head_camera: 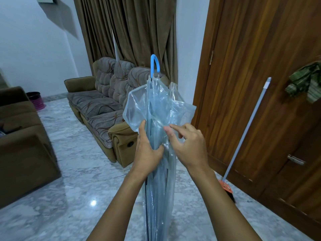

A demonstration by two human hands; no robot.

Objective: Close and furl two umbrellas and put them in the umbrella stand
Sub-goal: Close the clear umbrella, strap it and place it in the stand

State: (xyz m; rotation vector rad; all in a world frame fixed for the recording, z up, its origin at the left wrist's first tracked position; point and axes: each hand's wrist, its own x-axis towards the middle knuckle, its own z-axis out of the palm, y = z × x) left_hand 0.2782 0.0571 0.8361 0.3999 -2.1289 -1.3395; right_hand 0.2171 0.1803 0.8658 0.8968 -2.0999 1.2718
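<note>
the left hand (147, 150) is wrapping around the closed blue umbrella (157, 136) near its middle, thumb pressing across the front and fingers curling behind, gripping the bunched shaft and ribs. the right hand (188, 146) is sitting just beside it on the other side, fingers loosely bent and half open, the fingertips (167, 129) pinching at a fold of the clear blue canopy rather than clamping the shaft. both forearms are reaching up from the bottom of the view.

the umbrella is being held nearly upright in front of the person, handle end up: its curved light-blue handle (154, 66) is hooking over at the top, and the canopy is hanging down between the arms and running off the bottom edge, so its tip is out of sight. the canopy is collapsed but not furled, with loose plastic panels flaring out above the hands.

behind it a patterned brown sofa (104, 105) is standing against brown curtains (128, 32), with another brown armchair (22, 145) at the left. a dark and pink basket (35, 100) is sitting on the marble floor (73, 180) in the far corner. on the right a broom (246, 131) is leaning against a wooden door (260, 84), and a green cloth (305, 80) is hanging on it.
</note>
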